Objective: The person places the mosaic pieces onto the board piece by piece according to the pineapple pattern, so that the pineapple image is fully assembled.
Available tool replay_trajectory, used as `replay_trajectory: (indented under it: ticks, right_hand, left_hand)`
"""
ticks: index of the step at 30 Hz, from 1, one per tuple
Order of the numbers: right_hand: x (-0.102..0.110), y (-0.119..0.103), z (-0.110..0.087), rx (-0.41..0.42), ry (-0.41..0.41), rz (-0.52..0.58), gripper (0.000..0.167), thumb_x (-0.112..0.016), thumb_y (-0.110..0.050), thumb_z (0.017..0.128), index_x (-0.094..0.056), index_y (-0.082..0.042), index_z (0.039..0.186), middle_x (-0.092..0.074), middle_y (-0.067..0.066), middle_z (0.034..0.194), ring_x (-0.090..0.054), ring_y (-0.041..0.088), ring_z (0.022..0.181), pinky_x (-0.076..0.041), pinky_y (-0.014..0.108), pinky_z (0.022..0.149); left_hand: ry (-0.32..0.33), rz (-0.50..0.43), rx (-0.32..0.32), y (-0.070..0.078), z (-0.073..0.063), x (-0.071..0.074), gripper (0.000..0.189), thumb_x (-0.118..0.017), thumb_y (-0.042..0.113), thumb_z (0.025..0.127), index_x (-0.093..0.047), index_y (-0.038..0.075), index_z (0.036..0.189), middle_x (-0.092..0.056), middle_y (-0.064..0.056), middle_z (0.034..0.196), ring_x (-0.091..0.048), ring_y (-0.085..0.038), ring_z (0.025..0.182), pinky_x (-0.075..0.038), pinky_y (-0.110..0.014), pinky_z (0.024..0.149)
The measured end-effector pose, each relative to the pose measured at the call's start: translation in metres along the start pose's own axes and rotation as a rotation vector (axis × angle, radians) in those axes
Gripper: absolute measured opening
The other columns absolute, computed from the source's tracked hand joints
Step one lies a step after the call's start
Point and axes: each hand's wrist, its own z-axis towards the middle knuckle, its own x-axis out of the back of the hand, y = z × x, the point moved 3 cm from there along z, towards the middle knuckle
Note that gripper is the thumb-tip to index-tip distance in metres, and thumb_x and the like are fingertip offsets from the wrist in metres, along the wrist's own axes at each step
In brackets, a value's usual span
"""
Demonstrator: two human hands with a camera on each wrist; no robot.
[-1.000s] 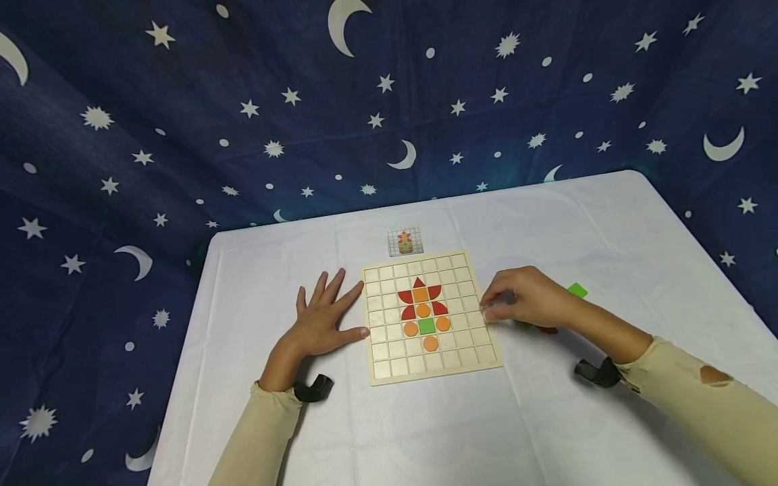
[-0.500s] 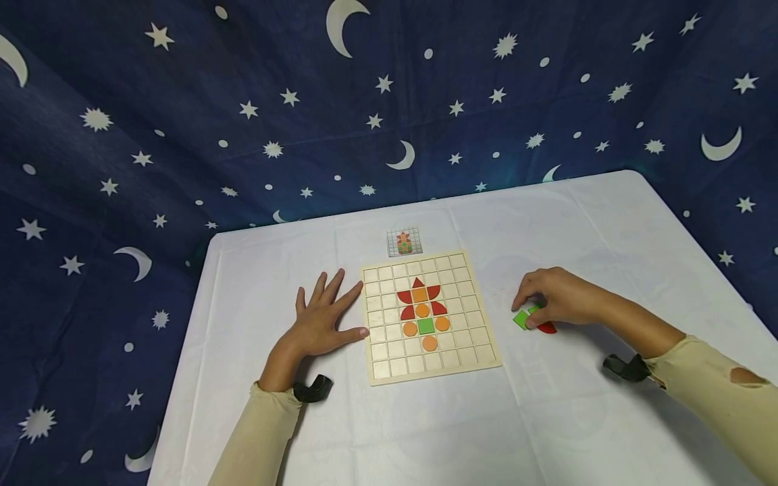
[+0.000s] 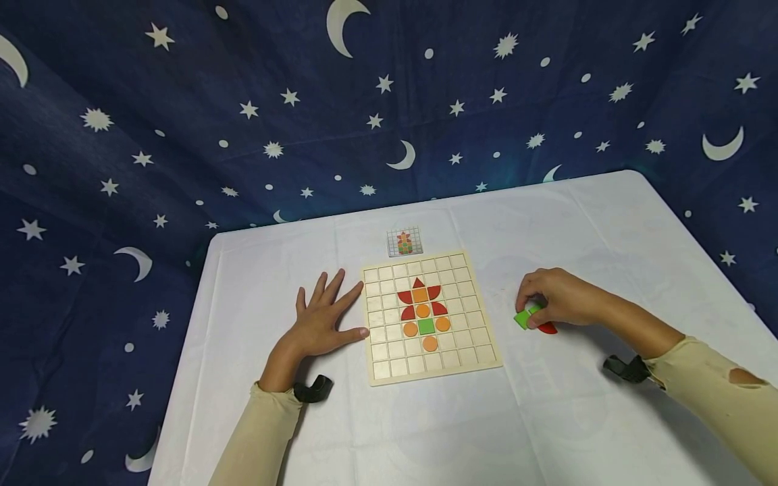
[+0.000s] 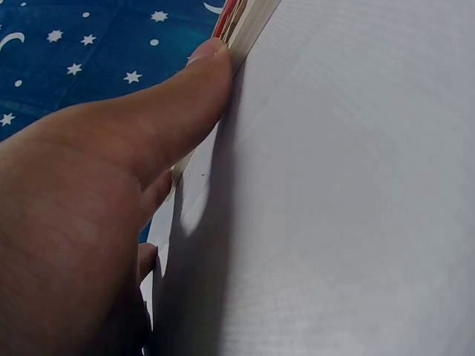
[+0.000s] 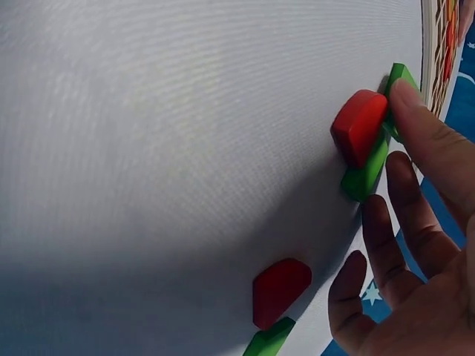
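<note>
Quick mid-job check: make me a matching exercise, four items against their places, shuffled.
Items
1. Person's right grip
2. Small printed grid card
3. Red triangular tile
4. Green square tile

Places
A. Beyond the far edge of the pale wooden grid board
B. Touching a loose green tile, right of the board
C. Between two orange round tiles
D. On the far side of the orange square tile

Pairs: 1-B, 2-A, 3-D, 4-C

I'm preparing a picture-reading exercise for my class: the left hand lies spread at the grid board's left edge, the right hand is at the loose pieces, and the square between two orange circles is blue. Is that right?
Not quite: the square between two orange circles is green, not blue, as the head view shows. The left hand and right hand are as you say.
</note>
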Motion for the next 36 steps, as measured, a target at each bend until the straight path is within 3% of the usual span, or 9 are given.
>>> replay_trajectory:
  ticks: [8,19,25,28,32,36]
  right_hand:
    - [-0.002,0.004,-0.001,-0.018,0.007,0.064,0.027,-0.092,-0.02,0.074,-0.07,-0.032,0.085,-0.062,-0.017,0.081,-0.055,0.01,0.081,-0.048,0.025,0.074]
    - [-0.004,-0.002,0.0,-0.051,0.034,0.347,0.012,-0.085,-0.024,0.084,-0.076,-0.026,0.092,-0.068,-0.007,0.078,-0.061,0.011,0.074,-0.052,0.024,0.068]
    - [-0.01,-0.015,0.006,-0.094,0.036,0.475,0.017,-0.085,-0.029,0.085,-0.077,-0.02,0.097,-0.073,-0.001,0.083,-0.065,0.012,0.074,-0.053,0.023,0.068]
    - [-0.016,-0.022,0.01,-0.116,0.018,0.533,0.019,-0.084,-0.027,0.085,-0.077,-0.017,0.099,-0.073,0.003,0.083,-0.062,0.015,0.07,-0.049,0.023,0.06]
    - [-0.023,-0.033,0.016,-0.113,-0.018,0.601,0.019,-0.083,-0.022,0.086,-0.077,-0.013,0.102,-0.074,0.006,0.085,-0.062,0.016,0.071,-0.05,0.022,0.061]
    - [-0.029,-0.042,0.022,-0.103,-0.041,0.623,0.02,-0.082,-0.02,0.087,-0.076,-0.013,0.104,-0.074,0.005,0.085,-0.064,0.014,0.076,-0.053,0.022,0.072]
  left_hand:
    - [-0.005,0.006,0.006,-0.001,0.001,-0.001,0.094,-0.067,0.069,0.084,-0.027,0.034,0.162,-0.004,-0.006,0.174,0.007,-0.039,0.16,0.006,-0.076,0.117]
    - [0.004,0.01,0.0,-0.001,0.0,0.0,0.094,-0.068,0.068,0.084,-0.029,0.033,0.162,-0.006,-0.007,0.174,0.004,-0.041,0.159,0.004,-0.077,0.116]
    - [-0.007,0.006,0.008,-0.001,0.0,0.0,0.095,-0.067,0.069,0.084,-0.027,0.034,0.162,-0.004,-0.005,0.174,0.006,-0.039,0.16,0.006,-0.076,0.117]
    - [-0.004,0.004,0.006,0.0,0.0,0.0,0.094,-0.067,0.069,0.084,-0.028,0.033,0.162,-0.005,-0.006,0.174,0.006,-0.04,0.16,0.005,-0.077,0.116]
    - [-0.007,0.006,0.01,0.0,0.001,0.0,0.094,-0.067,0.069,0.084,-0.028,0.034,0.162,-0.004,-0.006,0.174,0.006,-0.039,0.16,0.005,-0.076,0.117]
    - [-0.009,0.01,0.012,-0.001,0.001,-0.001,0.095,-0.066,0.071,0.084,-0.027,0.034,0.162,-0.003,-0.005,0.174,0.007,-0.038,0.16,0.006,-0.075,0.117]
